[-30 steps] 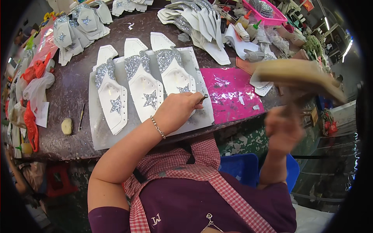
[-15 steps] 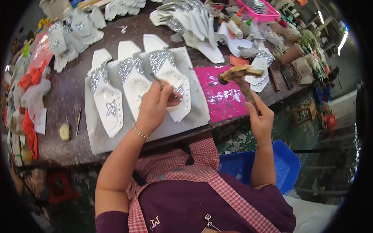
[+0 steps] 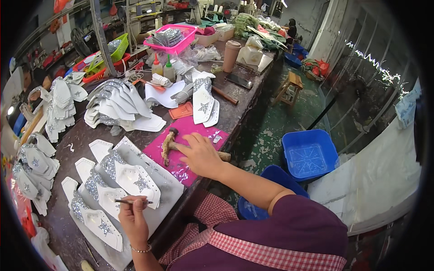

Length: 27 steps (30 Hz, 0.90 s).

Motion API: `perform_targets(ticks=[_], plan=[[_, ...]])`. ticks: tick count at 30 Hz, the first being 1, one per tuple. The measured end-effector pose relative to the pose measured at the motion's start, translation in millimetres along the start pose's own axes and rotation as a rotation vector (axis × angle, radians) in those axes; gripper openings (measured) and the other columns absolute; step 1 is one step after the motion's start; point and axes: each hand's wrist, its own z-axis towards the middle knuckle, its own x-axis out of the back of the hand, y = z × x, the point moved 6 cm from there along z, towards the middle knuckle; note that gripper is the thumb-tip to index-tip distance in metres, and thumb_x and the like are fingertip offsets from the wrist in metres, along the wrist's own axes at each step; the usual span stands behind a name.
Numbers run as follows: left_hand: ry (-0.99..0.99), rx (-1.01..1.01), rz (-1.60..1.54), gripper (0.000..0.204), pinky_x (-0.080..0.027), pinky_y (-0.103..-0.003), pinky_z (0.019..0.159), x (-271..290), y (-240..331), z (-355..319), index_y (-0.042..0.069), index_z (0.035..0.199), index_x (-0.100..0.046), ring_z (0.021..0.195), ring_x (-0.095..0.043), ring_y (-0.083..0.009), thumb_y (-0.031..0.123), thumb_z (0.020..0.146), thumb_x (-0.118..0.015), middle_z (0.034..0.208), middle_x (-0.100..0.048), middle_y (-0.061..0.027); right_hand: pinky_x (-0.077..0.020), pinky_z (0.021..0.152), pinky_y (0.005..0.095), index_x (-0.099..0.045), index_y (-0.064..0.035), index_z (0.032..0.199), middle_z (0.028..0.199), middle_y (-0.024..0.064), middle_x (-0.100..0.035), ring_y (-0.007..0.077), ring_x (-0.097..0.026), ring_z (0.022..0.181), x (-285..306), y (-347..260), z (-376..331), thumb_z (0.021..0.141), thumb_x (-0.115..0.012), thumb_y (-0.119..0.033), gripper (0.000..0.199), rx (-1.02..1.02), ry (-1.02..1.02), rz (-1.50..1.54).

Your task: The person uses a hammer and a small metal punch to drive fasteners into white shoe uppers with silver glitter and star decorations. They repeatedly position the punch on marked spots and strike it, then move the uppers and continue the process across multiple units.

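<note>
My left hand point(image 3: 134, 222) pinches a thin dark awl-like tool point(image 3: 134, 202), its tip on a white shoe-upper piece with silver glitter and a star point(image 3: 135, 179). That piece lies with two similar pieces point(image 3: 100, 220) on a grey sheet point(image 3: 168, 193) at the table's front edge. My right hand point(image 3: 200, 156) lies over the wooden handle of a hammer point(image 3: 168, 145), which rests on a pink mat point(image 3: 195, 130) to the right of the sheet.
Stacks of white glittered pieces point(image 3: 120, 105) point(image 3: 59, 101) point(image 3: 32, 166) crowd the dark table's left and back. Behind them are a pink basket point(image 3: 171, 38), glue bottles point(image 3: 158, 67) and a brown cup point(image 3: 230, 55). Blue tubs point(image 3: 310, 153) and a wooden stool point(image 3: 294, 81) stand on the floor at right.
My right hand has brought the raised hammer down flat onto the pink mat. My left hand shifted with the thin tool onto a nearer piece. My head turned right.
</note>
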Motion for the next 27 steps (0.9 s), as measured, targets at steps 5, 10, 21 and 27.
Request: perform_targets(ticks=[5,10,21,27], plan=[[0.295,-0.089,-0.069,0.014,-0.050,-0.026,0.077,62.0,10.5,3.3,0.001,0.108,-0.056,0.083,-0.059,-0.0110,0.012,0.104,-0.047,0.092,-0.063,-0.0058,-0.0442,0.093,0.0505,-0.064,-0.0046,0.123,0.119,0.0138,-0.063,0.0362,-0.055,0.114,-7.7,-68.5,57.6,0.089,-0.066,-0.027,0.040,0.036,-0.009,0.724],[0.578,-0.080,-0.021,0.016,-0.046,-0.027,0.088,159.1,-13.5,-19.2,0.000,0.109,-0.057,0.096,-0.055,-0.0109,0.008,0.102,-0.044,0.100,-0.057,-0.0051,-0.0368,0.103,0.0490,-0.048,-0.0047,0.141,0.133,0.0216,-0.052,0.0373,-0.046,0.124,-102.7,-116.3,67.3,0.088,-0.067,-0.036,0.065,0.072,-0.265,0.479],[0.609,0.251,1.141,0.054,-0.046,-0.044,0.094,179.8,-16.1,-41.6,-0.005,0.133,-0.051,0.114,-0.057,-0.0398,0.030,0.093,-0.065,0.125,-0.056,-0.0224,-0.0464,0.096,0.0412,-0.042,0.0020,0.143,0.118,0.0269,-0.061,0.0376,-0.061,0.108,-90.9,-120.1,102.7,0.085,-0.066,-0.012,0.065,-0.066,-0.016,0.931],[0.594,0.251,0.916,0.051,-0.048,-0.039,0.087,187.8,-26.4,-42.0,-0.004,0.133,-0.055,0.099,-0.063,-0.0306,0.018,0.089,-0.070,0.111,-0.062,-0.0175,-0.0414,0.102,0.0323,-0.038,0.0033,0.147,0.136,0.0235,-0.055,0.0230,-0.056,0.121,-63.8,-163.3,117.4,0.089,-0.067,-0.013,0.067,-0.101,-0.085,1.477]])
